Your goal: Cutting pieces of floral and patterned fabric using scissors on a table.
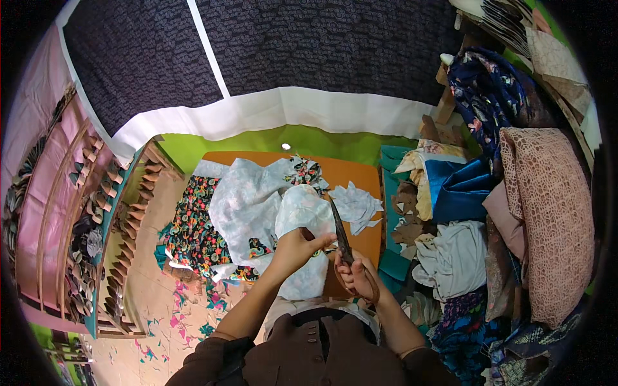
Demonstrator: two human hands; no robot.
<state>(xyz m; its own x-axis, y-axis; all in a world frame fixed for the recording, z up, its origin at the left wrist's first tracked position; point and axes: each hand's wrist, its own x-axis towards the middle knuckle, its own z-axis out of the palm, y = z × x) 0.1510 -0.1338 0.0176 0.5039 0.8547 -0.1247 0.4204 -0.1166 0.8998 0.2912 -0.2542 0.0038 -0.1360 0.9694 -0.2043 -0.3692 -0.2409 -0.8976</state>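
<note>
Scissors (pixel 341 235) and pale cloth (pixel 302 207) in your hands, middle of the frame.
Your right hand (pixel 359 276) is wrapped around the scissors, tips pointing up the frame; your left hand (pixel 298 249) looks pinched on the pale cloth. I can't tell if the blades are a bit apart. To cut well, pull the cloth flat and tight, tuck your left thumb away from the blades, and make slow, long snips. Mind the pale cut pieces (pixel 354 204) on the orange table (pixel 344 168), just right of the blades, so you don't snip those too.
</note>
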